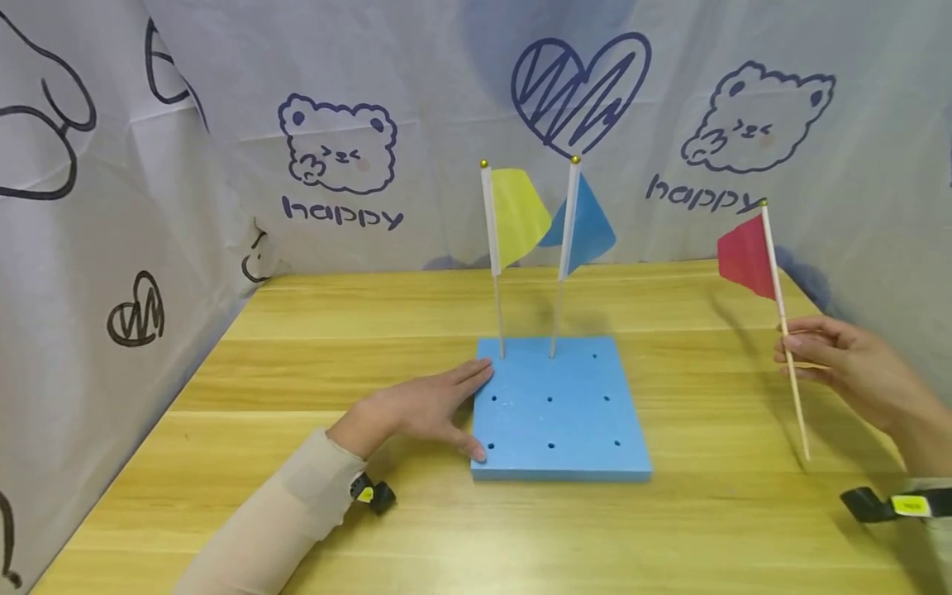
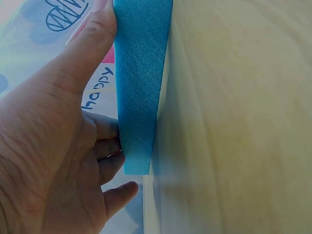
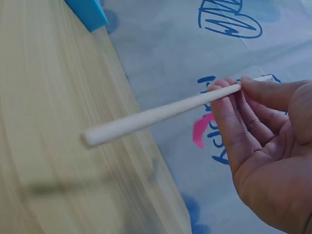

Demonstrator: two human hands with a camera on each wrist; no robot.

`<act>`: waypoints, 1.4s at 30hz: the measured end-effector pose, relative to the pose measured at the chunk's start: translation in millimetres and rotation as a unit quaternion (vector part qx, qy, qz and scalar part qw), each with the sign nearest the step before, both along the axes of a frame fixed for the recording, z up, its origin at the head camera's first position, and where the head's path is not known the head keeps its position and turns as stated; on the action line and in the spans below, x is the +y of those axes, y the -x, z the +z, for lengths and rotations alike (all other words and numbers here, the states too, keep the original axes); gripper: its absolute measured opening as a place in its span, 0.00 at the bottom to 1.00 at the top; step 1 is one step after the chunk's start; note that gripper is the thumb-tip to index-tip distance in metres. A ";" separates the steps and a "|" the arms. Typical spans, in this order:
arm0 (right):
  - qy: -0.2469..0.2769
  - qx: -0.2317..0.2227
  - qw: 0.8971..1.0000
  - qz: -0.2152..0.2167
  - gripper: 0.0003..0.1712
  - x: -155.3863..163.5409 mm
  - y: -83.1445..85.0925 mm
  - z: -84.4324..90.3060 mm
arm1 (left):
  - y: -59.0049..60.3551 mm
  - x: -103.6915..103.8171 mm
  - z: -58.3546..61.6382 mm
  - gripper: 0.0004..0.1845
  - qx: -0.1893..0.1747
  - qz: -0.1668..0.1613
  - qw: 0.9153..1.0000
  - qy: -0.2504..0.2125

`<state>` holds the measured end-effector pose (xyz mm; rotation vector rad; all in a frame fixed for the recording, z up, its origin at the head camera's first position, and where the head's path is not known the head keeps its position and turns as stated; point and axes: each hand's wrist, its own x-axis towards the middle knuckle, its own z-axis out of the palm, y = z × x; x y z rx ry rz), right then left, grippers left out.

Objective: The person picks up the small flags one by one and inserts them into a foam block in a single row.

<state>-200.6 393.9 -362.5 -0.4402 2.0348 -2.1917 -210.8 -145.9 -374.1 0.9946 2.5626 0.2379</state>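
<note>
A: Status of the foam block (image 1: 561, 409) on the wooden table (image 1: 669, 529)?

B: Nine holes. The yellow flag (image 1: 513, 211) and the blue flag (image 1: 587, 223) stand in the back row; seven holes are unfilled. By my judgement, two placed and the red flag (image 1: 746, 258) outstanding.

A: Hands?

B: The left hand (image 1: 427, 405) lies flat, fingers straight, against the block's left edge. The right hand (image 1: 848, 368) pinches the red flag's stick between thumb and fingertips (image 3: 229, 97), upright, near the table's right edge, well apart from the block, its lower tip close to the tabletop.
</note>
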 end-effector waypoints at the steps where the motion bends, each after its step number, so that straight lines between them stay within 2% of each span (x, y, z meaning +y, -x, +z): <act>1: 0.007 0.004 1.000 0.002 0.12 -2.2 0.6 1.1 | 0.2 -0.1 0.1 0.67 0.000 0.000 1.000 0.000; 11: 0.038 0.011 0.999 -0.015 0.14 -24.2 5.0 12.7 | 0.7 -0.8 -0.2 0.68 -0.007 0.005 1.000 -0.005; 15: 0.038 0.037 0.999 -0.001 0.13 -34.8 8.5 19.3 | 0.6 -1.5 -1.7 0.68 -0.005 0.007 1.000 -0.001; 21: 0.061 0.052 0.996 0.029 0.16 -51.6 15.2 28.3 | 1.1 -1.2 -1.5 0.67 -0.002 0.005 1.000 -0.003; 27: 0.047 0.055 0.997 -0.017 0.14 -73.0 21.1 35.6 | 2.4 -0.5 -1.0 0.67 0.002 -0.002 1.000 -0.002; 35: -0.035 0.057 0.992 -0.103 0.13 -103.4 31.7 43.7 | 2.4 -1.5 -2.3 0.68 -0.002 -0.002 1.000 -0.004; 42: -0.072 0.075 0.986 -0.130 0.14 -124.6 41.0 49.9 | 3.6 -2.0 -1.0 0.67 0.002 -0.007 1.000 -0.007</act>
